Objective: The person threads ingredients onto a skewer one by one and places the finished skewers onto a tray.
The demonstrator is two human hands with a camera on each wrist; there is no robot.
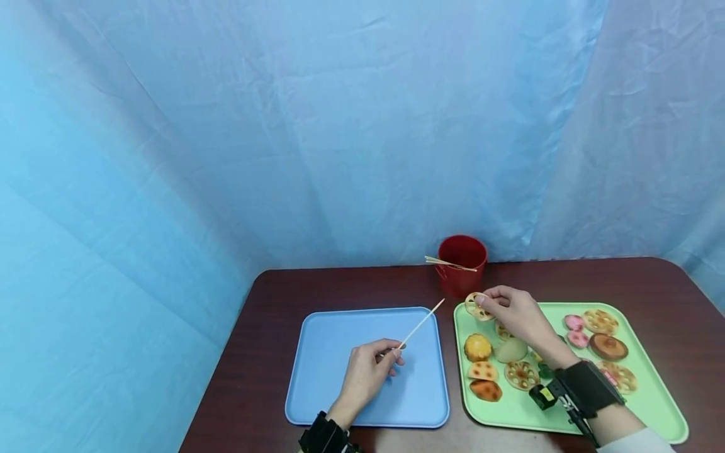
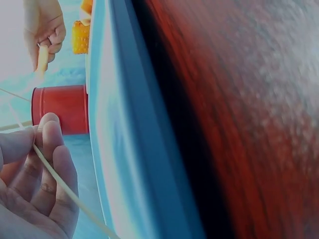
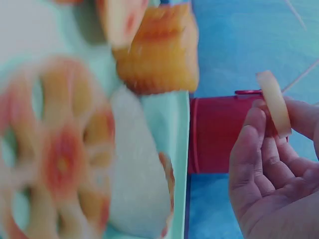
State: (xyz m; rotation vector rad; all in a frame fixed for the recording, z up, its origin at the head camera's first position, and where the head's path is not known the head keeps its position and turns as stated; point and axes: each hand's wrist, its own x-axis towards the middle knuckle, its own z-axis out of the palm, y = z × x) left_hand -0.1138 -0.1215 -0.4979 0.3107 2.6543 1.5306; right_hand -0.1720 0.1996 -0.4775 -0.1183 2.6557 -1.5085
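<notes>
Dark tabletop, blue backdrop. Left hand pinches skewer over blue tray; right hand pinches lotus slice above green tray.

Glossy wooden table, plastic trays

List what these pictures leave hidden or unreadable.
- Red cup: the inside is hidden by its rim in the head view.
- Food on the green tray: partly covered by the right hand in the head view, blurred in the right wrist view.
- Skewer: both ends cut off in the left wrist view.
</notes>
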